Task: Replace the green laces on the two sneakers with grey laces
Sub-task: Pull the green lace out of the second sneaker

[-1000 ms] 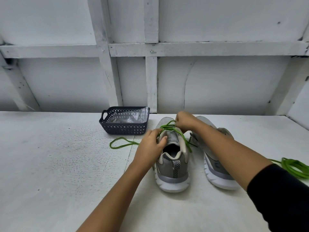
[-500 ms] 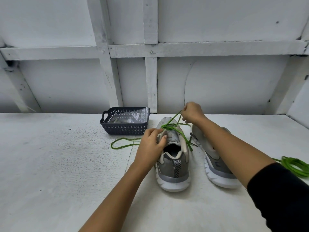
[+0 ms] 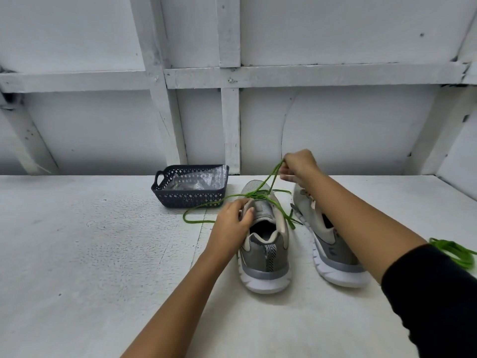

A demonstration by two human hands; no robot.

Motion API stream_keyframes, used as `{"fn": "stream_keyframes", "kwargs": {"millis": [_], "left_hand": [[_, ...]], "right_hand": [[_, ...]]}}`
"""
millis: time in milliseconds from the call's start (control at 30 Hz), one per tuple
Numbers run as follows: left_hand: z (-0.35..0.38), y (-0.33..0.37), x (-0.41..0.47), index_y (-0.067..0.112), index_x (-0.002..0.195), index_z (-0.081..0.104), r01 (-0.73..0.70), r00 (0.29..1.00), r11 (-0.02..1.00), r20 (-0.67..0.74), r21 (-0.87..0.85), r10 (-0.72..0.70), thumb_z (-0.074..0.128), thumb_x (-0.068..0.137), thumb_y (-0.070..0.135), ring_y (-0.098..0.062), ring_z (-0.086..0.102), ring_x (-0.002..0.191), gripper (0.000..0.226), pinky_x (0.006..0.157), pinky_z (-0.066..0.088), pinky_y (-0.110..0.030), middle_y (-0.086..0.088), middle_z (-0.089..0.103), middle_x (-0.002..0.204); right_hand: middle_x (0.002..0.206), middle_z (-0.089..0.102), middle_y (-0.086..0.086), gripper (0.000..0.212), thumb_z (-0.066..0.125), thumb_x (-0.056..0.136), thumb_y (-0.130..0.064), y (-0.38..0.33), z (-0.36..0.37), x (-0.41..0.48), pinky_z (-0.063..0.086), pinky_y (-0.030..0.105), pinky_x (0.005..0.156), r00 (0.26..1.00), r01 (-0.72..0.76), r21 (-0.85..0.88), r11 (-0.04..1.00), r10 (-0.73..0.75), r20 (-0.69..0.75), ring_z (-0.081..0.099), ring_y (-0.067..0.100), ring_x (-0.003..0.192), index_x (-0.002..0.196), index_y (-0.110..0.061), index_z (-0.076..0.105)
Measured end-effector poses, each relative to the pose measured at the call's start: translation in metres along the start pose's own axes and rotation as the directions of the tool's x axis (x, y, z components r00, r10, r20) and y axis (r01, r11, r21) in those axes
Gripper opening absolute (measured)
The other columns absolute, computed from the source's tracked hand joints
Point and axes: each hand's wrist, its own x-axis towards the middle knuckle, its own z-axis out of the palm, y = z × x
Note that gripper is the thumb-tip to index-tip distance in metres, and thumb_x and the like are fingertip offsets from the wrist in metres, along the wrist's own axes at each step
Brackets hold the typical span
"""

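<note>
A: Start at the hands. What does each one hold?

B: The right hand (image 3: 299,166) is raised above the toe end of the shoes, fingers pinched closed on a loop of the green lace (image 3: 268,180), which runs taut down to the eyelets. The left hand (image 3: 232,223) is curled closed on the collar and tongue of the left sneaker (image 3: 265,244), steadying it.

A: And the lace itself?

B: Thin, bright green, round cord. It is partly threaded near the toe of that sneaker; one free end trails in a curve over the tabletop (image 3: 77,254) toward the basket, another hangs over the shoe's right side.

A: The other shoe?

B: The right sneaker (image 3: 333,249) stands just beside the first, heel toward the viewer, partly hidden by the right forearm. Both are grey with white soles. A second green lace (image 3: 454,251) lies bundled at the right edge, beside a black sleeve (image 3: 433,301).

A: Beyond them?

B: A dark perforated basket (image 3: 189,196) holding a clear plastic bag (image 3: 198,180) sits near the back. The tabletop is rough, white-painted; behind it rises a white wall (image 3: 335,125) crossed by white timber battens.
</note>
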Motion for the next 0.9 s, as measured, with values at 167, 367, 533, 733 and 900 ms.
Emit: {"fn": "stream_keyframes", "kwargs": {"millis": [167,367,533,733,900], "left_hand": [[0.002,-0.003,0.001,0.018,0.118,0.062,-0.009,1.000,1.000,-0.008,-0.013,0.009,0.053,0.094,0.025,-0.013,0.056,0.104,0.026,0.093,0.045,-0.031,0.000,0.061,0.114],[0.001,-0.002,0.001,0.017,0.118,0.062,-0.016,1.000,1.000,-0.018,-0.014,0.015,0.053,0.094,0.023,-0.014,0.056,0.106,0.027,0.094,0.044,-0.032,0.000,0.061,0.115],[0.001,-0.003,0.001,0.019,0.118,0.062,-0.004,1.000,1.000,-0.022,-0.019,0.004,0.052,0.094,0.025,-0.015,0.057,0.102,0.027,0.091,0.046,-0.033,-0.001,0.061,0.111],[0.003,-0.005,0.000,0.019,0.118,0.062,0.004,1.000,1.000,-0.019,-0.029,-0.004,0.051,0.094,0.027,-0.016,0.056,0.105,0.027,0.093,0.046,-0.039,-0.001,0.062,0.111],[0.003,-0.006,0.002,0.019,0.118,0.062,0.004,1.000,1.000,-0.022,-0.026,-0.004,0.051,0.094,0.027,-0.016,0.057,0.105,0.027,0.093,0.047,-0.040,-0.001,0.062,0.110]], "right_hand": [[0.055,0.043,0.006,0.034,0.056,0.093,-0.023,0.024,0.010,-0.025,0.037,0.019,0.041,0.960,-0.026,-0.414,0.910,0.138,0.243,0.041,0.014,0.040,0.065,-0.009,0.042],[0.056,0.053,0.012,0.034,0.041,0.097,-0.002,0.014,0.012,-0.018,0.042,0.018,0.029,0.976,-0.007,-0.393,0.920,0.092,0.197,0.049,0.010,0.025,0.064,0.000,0.048],[0.072,0.055,0.017,0.035,0.033,0.102,-0.014,-0.028,-0.008,-0.004,0.052,0.029,0.043,1.000,0.015,-0.113,0.993,-0.013,0.020,0.057,0.023,0.053,0.097,0.015,0.052],[0.060,0.043,0.007,0.038,0.048,0.098,-0.032,0.004,-0.002,-0.031,0.046,0.023,0.042,0.897,-0.028,-0.585,0.810,0.279,0.342,0.045,0.013,0.044,0.073,-0.004,0.044],[0.038,0.050,0.005,0.032,0.046,0.094,-0.001,0.016,0.014,-0.020,0.039,0.014,0.032,0.951,0.041,-0.574,0.818,0.145,0.274,0.044,0.010,0.026,0.062,-0.004,0.048]]}}
